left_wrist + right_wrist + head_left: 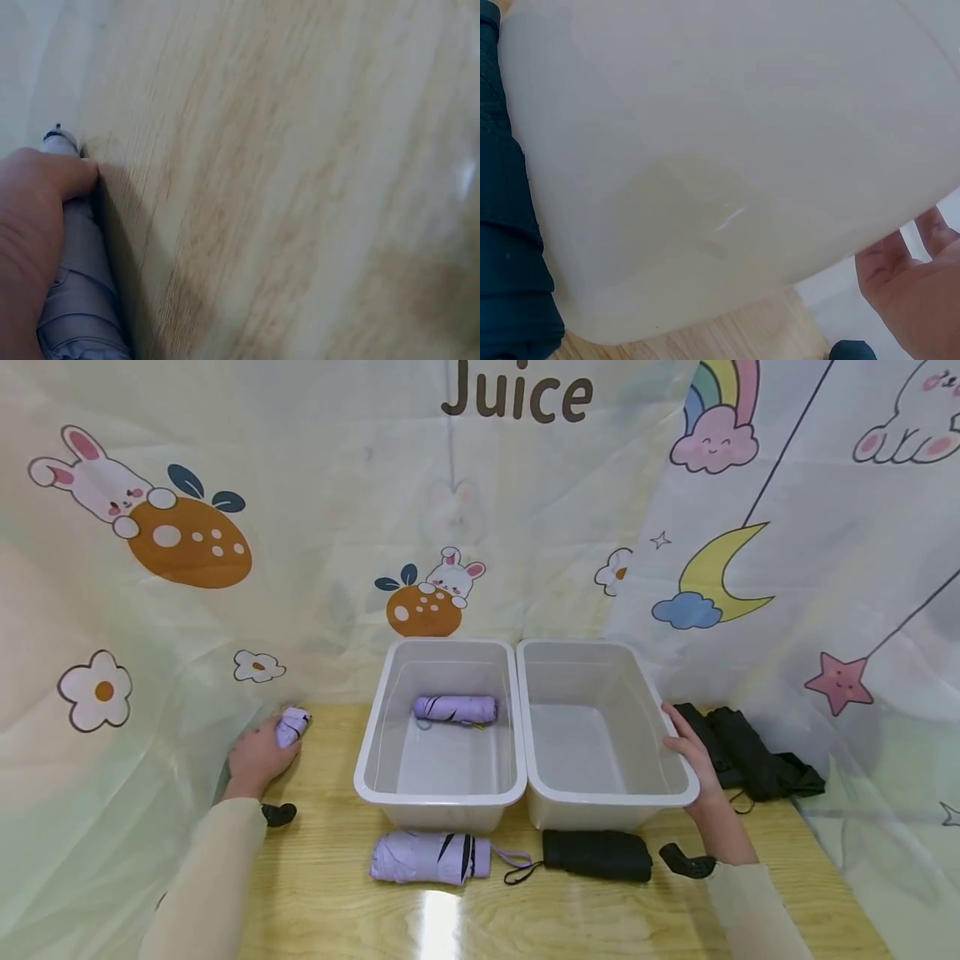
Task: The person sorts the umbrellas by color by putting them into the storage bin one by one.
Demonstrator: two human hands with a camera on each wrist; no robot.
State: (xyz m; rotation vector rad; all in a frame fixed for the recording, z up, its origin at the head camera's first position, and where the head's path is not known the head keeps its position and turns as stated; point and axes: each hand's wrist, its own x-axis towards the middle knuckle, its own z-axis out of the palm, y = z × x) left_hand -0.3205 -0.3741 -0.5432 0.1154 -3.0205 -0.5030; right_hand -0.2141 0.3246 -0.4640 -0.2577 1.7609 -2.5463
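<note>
At the left side of the table my left hand holds a folded purple umbrella; in the left wrist view its wrapped cloth shows beside the thumb. My right hand grips the outer rim of the right white bin, fingertips at the edge. The right wrist view shows that bin's wall, which hides the fingertips. Inside the left white bin lies another purple umbrella. A third purple umbrella and a folded black umbrella lie in front of the bins.
Black folded umbrellas lie on the table right of the bins, close to my right hand; their exact number is hard to tell. A patterned cloth hangs behind and on both sides of the wooden table.
</note>
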